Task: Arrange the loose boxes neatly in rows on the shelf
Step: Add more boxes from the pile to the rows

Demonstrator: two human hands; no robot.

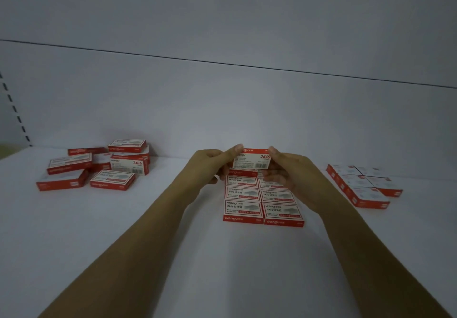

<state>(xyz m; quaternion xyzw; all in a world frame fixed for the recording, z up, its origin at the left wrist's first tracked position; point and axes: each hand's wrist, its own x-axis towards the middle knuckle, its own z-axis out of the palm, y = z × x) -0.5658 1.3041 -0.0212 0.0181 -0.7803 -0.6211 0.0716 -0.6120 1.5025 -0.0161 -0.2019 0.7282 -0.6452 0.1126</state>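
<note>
Both hands held one staple box (252, 160) in the air, tilted face-up, just above the far end of the two-column block (262, 200) of boxes laid flat mid-shelf. The left hand (214, 166) pinched its left short end and the right hand (288, 170) its right one, each grip closed on the box and on nothing else.

To set it well, it probably needed turning so its print ran the same way as its neighbours. It could then be lowered flat into the open place at the back of the block, edges flush. It was better placed than slid, since a shove could knock the rows out of line.

The loose pile (99, 164) lay well apart on the left of the shelf (173, 256), some boxes leaning on others. A second block (363, 185) sat to the right. The back panel (222, 110) stood close behind, leaving little room there; nothing else blocked the way.
</note>
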